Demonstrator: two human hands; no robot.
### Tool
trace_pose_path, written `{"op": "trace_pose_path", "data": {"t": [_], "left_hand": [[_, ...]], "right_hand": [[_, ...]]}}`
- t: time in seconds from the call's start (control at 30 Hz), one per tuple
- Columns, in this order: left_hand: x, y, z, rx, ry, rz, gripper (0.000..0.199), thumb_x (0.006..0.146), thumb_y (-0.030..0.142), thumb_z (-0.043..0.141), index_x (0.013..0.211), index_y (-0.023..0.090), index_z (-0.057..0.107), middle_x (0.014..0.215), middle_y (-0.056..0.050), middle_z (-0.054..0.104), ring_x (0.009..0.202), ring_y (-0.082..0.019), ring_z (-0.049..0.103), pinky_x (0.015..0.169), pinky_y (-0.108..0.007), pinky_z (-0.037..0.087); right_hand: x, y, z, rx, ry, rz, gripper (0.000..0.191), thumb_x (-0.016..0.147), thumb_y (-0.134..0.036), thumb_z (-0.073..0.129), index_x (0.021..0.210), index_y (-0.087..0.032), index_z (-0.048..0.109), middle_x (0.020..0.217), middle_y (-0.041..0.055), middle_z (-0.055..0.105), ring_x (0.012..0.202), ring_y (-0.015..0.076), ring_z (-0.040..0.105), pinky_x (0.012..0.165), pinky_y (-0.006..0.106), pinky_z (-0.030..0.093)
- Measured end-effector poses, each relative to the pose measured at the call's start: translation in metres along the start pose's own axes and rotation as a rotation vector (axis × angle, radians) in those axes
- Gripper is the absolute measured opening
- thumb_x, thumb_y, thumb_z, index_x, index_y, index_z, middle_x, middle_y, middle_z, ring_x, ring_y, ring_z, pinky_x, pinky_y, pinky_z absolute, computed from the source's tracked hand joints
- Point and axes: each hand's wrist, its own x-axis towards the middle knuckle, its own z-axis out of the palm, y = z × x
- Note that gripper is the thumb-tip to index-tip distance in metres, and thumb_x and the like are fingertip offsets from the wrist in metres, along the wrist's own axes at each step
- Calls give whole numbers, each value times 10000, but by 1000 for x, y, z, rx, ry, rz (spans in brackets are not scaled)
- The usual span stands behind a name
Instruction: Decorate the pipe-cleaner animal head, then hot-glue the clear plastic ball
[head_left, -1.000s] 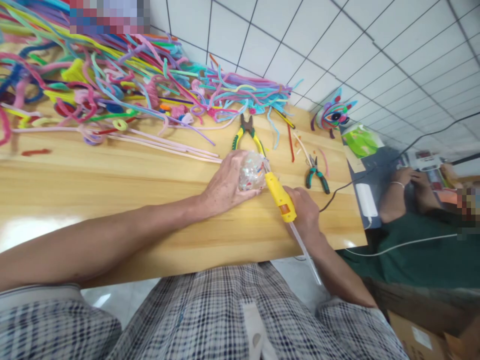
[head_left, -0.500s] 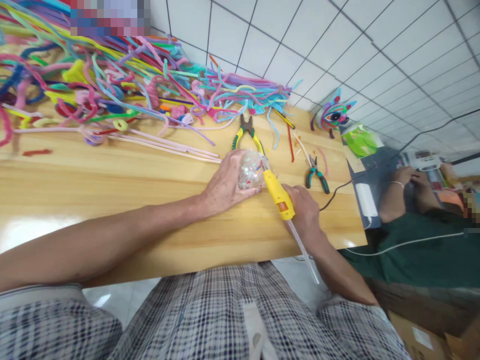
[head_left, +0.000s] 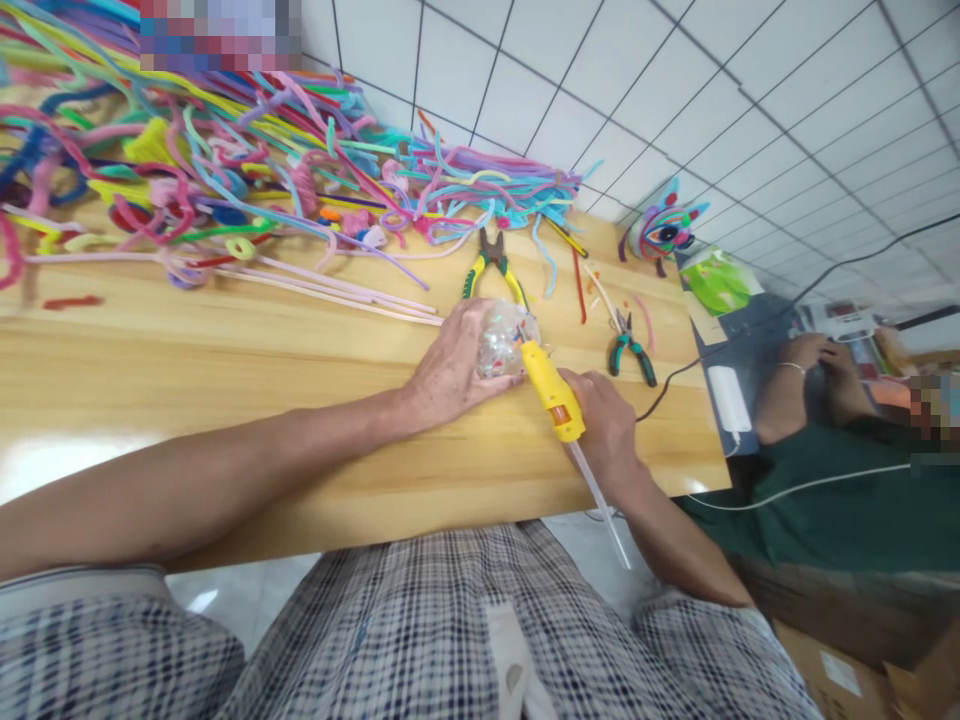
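My left hand (head_left: pixel 448 368) is closed around the left side of a clear, roundish object (head_left: pixel 501 345) with colourful specks; its exact kind is not plain. In my right hand (head_left: pixel 606 418) is a yellow glue gun (head_left: pixel 553 392), with a translucent glue stick (head_left: pixel 600 505) sticking out of its rear. The gun's tip points at the right side of the clear object, and I cannot tell whether it touches. Just behind the object lie yellow-and-green pliers (head_left: pixel 491 262), jaws pointing away from me.
Pipe cleaners (head_left: pixel 247 170) in many colours heap across the back left of the wooden table (head_left: pixel 225 365). Smaller green-black pliers (head_left: pixel 631 355) lie to the right, near a black cord (head_left: pixel 679 378). A colourful animal figure (head_left: pixel 664 230) stands behind. Another person's hands (head_left: pixel 806 360) are at far right.
The glue gun's tip has shifted slightly left and down, over the clear object. My left hand and the object have stayed in place.
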Motion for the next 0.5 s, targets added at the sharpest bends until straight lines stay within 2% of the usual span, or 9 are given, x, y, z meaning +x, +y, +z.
{"op": "trace_pose_path", "data": {"t": [0.13, 0.23, 0.5], "left_hand": [[1, 1, -1, -30, 13, 14, 889, 896, 454, 888, 1559, 248, 333, 1475, -181, 561, 1432, -364, 580, 1199, -571, 541], [1, 1, -1, -24, 18, 32, 901, 884, 421, 902, 1559, 228, 337, 1487, -189, 556, 1434, -368, 574, 1199, -564, 537], [0, -1, 0, -36, 7, 24, 884, 902, 500, 881, 1557, 247, 344, 1498, -191, 568, 1449, -379, 568, 1206, -596, 515]], "right_hand": [[-3, 5, 0, 16, 47, 38, 271, 1080, -223, 533, 1318, -203, 660, 949, 66, 748, 845, 220, 706, 751, 335, 573], [-7, 8, 2, 2, 15, 65, 275, 1092, -253, 511, 1313, -209, 669, 942, 63, 746, 851, 224, 711, 755, 339, 574], [-9, 7, 6, -4, -23, 69, 290, 1091, -236, 496, 1321, -216, 671, 928, 64, 733, 848, 221, 701, 768, 339, 552]]}}
